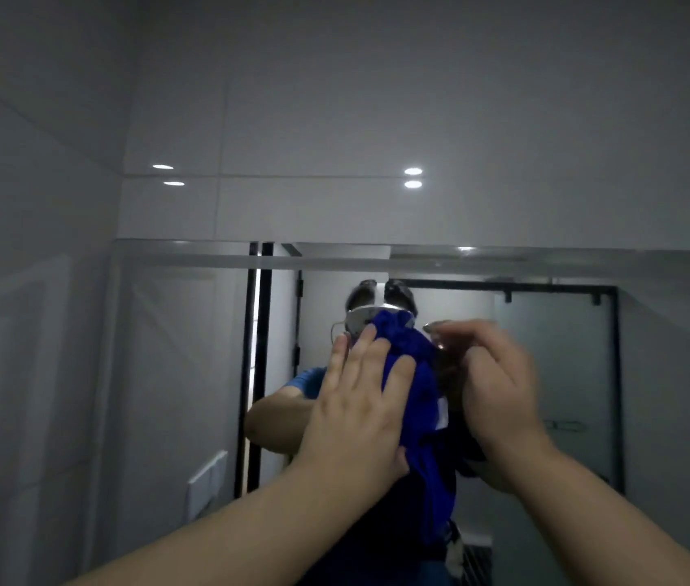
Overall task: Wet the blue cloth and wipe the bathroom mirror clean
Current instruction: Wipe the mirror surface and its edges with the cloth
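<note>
In the frame's centre my left hand (pixel 360 399) lies flat, fingers straight, pressing the cloth (pixel 413 387) on the mirror (pixel 567 374) to wipe. My right hand (pixel 499 399) is blurred; I cannot tell its grip.

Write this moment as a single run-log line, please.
stage: wiping | left hand: fingers flat on blue cloth | right hand: beside cloth, grip blurred | mirror: behind cloth
</note>
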A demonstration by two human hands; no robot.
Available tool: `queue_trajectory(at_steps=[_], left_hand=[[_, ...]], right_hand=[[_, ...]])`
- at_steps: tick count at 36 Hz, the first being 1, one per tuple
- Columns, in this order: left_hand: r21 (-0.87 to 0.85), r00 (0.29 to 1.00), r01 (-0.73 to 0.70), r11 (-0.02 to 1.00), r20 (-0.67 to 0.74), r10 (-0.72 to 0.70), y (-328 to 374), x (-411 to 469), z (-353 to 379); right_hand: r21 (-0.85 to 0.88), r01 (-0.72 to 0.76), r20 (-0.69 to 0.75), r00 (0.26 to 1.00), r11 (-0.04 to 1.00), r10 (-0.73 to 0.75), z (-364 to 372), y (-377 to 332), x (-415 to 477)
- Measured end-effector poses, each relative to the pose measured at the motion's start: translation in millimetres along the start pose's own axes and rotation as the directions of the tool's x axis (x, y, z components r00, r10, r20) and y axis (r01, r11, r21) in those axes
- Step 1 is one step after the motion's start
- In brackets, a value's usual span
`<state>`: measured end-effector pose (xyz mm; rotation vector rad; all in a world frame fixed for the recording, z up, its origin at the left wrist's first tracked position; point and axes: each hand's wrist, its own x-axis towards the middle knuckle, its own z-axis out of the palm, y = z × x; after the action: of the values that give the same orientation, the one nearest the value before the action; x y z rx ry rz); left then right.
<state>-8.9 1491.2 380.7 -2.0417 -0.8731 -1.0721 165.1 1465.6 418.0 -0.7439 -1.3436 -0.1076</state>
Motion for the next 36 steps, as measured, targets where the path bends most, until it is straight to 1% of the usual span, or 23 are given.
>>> queue_trajectory(at_steps=[2, 3, 4, 5, 7, 9, 11, 13, 15, 18, 20, 24, 26, 29, 30, 31, 32, 33, 34, 35, 36], left_hand=[[-0.02, 0.999, -0.008, 1.0, -0.032, 0.007, 0.9, 6.8, -0.6], [-0.011, 0.999, -0.017, 1.0, -0.039, 0.017, -1.3, 10.6, -2.7], [0.009, 0.999, -0.024, 1.0, -0.038, 0.024, -3.9, 14.7, -5.8], [0.033, 0.999, -0.029, 0.999, -0.034, 0.03, -6.5, 19.6, -9.3], [0.075, 0.999, -0.043, 0.996, -0.016, 0.044, -8.0, 33.3, -18.1], [0.098, 0.998, -0.054, 0.994, -0.03, 0.057, -7.9, 53.2, -27.9], [0.104, 0.997, -0.012, 0.995, -0.081, 0.02, -12.2, 78.2, -39.2], [0.088, 0.989, 0.087, 0.992, -0.13, -0.076, -22.6, 100.1, -52.1], [0.057, 0.965, 0.218, 0.974, -0.164, -0.206, -39.2, 112.6, -62.3], [-0.006, 0.889, 0.404, 0.915, -0.233, -0.394, -74.6, 111.8, -66.0], [-0.085, 0.827, 0.486, 0.87, -0.277, -0.489, -101.3, 93.9, -57.2], [-0.219, 0.718, 0.608, 0.763, -0.257, -0.647, -141.9, 19.1, -31.7], [-0.303, 0.625, 0.681, 0.667, -0.233, -0.745, -151.7, -25.9, -21.8], [-0.442, 0.438, 0.772, 0.457, -0.151, -0.886, -135.2, -79.3, 0.6], [-0.447, 0.407, 0.794, 0.412, -0.113, -0.907, -121.5, -89.1, 9.7], [-0.428, 0.398, 0.814, 0.393, -0.082, -0.914, -103.1, -94.0, 16.6], [-0.385, 0.424, 0.825, 0.413, -0.06, -0.904, -81.0, -96.0, 23.1], [-0.324, 0.493, 0.817, 0.477, -0.037, -0.869, -59.6, -94.8, 28.4], [-0.252, 0.596, 0.776, 0.578, -0.006, -0.803, -36.5, -92.3, 30.9], [-0.174, 0.708, 0.699, 0.694, 0.034, -0.705, -14.9, -88.8, 30.7], [-0.122, 0.802, 0.597, 0.793, 0.082, -0.592, 3.1, -86.9, 31.8]], right_hand=[[-0.272, 0.152, -0.111, 0.976, 0.95, -0.188, -7.1, 17.3, 0.0], [-0.349, 0.167, -0.145, 0.963, 0.922, -0.229, -10.9, 25.5, -1.0], [-0.382, 0.172, -0.162, 0.955, 0.908, -0.249, -14.6, 32.6, -3.2], [-0.44, 0.177, -0.164, 0.948, 0.881, -0.273, -17.5, 38.0, -6.2], [-0.553, 0.234, -0.107, 0.932, 0.8, -0.347, -19.8, 52.3, -13.2], [-0.566, 0.256, -0.106, 0.92, 0.784, -0.377, -19.5, 60.0, -13.2], [-0.585, 0.242, -0.131, 0.914, 0.774, -0.384, -17.4, 60.5, -8.5], [-0.617, 0.238, -0.124, 0.912, 0.75, -0.392, -16.0, 61.6, -7.1], [-0.62, 0.255, -0.114, 0.906, 0.742, -0.407, -15.9, 62.3, -7.9], [-0.62, 0.269, -0.107, 0.902, 0.737, -0.419, -16.1, 63.1, -6.2], [-0.63, 0.259, -0.119, 0.899, 0.732, -0.421, -15.7, 64.6, -6.0], [-0.641, 0.242, -0.122, 0.904, 0.728, -0.409, -15.9, 67.6, -9.4], [-0.651, 0.237, -0.122, 0.905, 0.721, -0.408, -14.2, 68.3, -9.0], [-0.663, 0.232, -0.119, 0.906, 0.712, -0.406, -11.8, 67.1, -8.5], [-0.665, 0.234, -0.118, 0.905, 0.709, -0.409, -11.5, 66.9, -9.7], [-0.666, 0.239, -0.114, 0.903, 0.707, -0.414, -11.5, 66.4, -10.8], [-0.666, 0.246, -0.111, 0.901, 0.704, -0.419, -11.5, 65.6, -11.4], [-0.667, 0.25, -0.109, 0.899, 0.702, -0.423, -11.8, 64.3, -11.4], [-0.666, 0.253, -0.105, 0.9, 0.702, -0.423, -12.1, 63.2, -10.8], [-0.662, 0.256, -0.1, 0.901, 0.704, -0.422, -12.6, 62.1, -9.9], [-0.658, 0.262, -0.093, 0.902, 0.706, -0.422, -12.8, 61.0, -9.2]])
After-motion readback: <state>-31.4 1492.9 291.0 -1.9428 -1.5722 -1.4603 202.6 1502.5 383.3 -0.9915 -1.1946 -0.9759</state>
